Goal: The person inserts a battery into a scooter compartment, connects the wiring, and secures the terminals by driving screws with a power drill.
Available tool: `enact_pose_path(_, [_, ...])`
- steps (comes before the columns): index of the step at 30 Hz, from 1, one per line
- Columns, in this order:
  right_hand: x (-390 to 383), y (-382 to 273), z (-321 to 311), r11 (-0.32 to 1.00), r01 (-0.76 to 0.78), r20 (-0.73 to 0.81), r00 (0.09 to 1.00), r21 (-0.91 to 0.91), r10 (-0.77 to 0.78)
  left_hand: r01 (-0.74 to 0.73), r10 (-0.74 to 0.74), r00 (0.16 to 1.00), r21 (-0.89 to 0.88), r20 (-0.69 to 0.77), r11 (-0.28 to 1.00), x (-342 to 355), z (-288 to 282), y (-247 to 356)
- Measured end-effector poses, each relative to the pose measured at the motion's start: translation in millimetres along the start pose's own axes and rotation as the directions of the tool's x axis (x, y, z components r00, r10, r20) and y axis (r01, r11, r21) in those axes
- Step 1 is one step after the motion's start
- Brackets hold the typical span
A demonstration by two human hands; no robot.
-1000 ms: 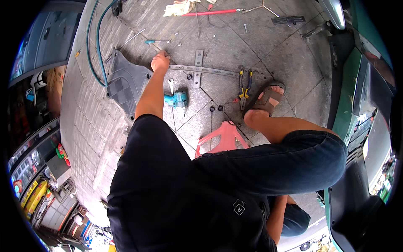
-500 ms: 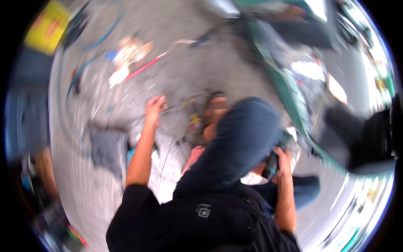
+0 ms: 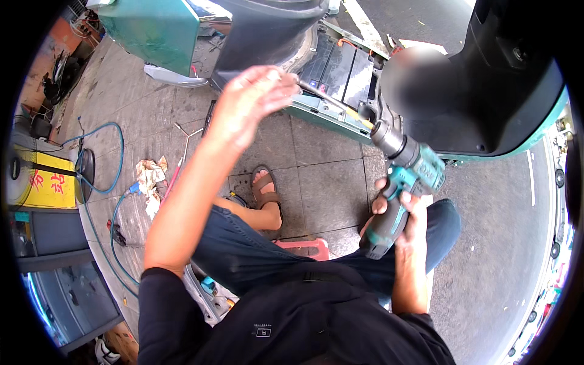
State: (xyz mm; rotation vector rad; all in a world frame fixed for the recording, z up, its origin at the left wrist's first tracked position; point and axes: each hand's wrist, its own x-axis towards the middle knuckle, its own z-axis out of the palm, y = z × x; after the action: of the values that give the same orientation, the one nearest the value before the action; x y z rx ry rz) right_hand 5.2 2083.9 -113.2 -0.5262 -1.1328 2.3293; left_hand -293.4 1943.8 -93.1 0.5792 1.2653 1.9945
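My right hand (image 3: 404, 216) grips a teal and black cordless drill (image 3: 420, 167) by its handle, the chuck tilted up and to the left. From the chuck a long, thin bit (image 3: 331, 98), yellowish near the chuck, reaches toward my left hand (image 3: 252, 100). The fingers of that hand, slightly smeared, are drawn together at the bit's tip; whatever they pinch is too small to make out. Behind the bit is the opened floor of a green scooter (image 3: 328, 121), where dark battery blocks (image 3: 344, 70) and an orange cable show.
The scooter's black front panel (image 3: 511, 115) rises on the right. A pink stool (image 3: 319, 246) stands below me. On the paving at left lie a crumpled rag (image 3: 150, 179), a T-handled wrench (image 3: 182, 143) and a blue hose (image 3: 118, 143). A yellow sign (image 3: 52, 182) stands beyond them.
The view has swung right toward the scooter. My right hand has raised the drill from beside my leg, and my left hand has come from above the ground to the bit's tip.
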Motion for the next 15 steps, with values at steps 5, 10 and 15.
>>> enact_pose_path(5, [-14, 2, -31, 0.997, -0.073, -0.106, 0.991, 0.027, 0.075, 0.085, -0.168, 0.981, -0.572, -0.094, 0.816, -8, 48, -91])
enact_pose_path(10, [-14, -4, -50, 0.993, -0.12, -0.194, 0.974, -0.007, 0.117, 0.09, -0.234, 0.96, -0.62, -0.156, 0.779, 0, 68, -142])
enact_pose_path(15, [-5, -15, -47, 0.989, -0.14, -0.307, 0.944, -0.053, 0.118, 0.014, -0.104, 0.99, -0.673, -0.093, 0.74, 28, 83, -173])
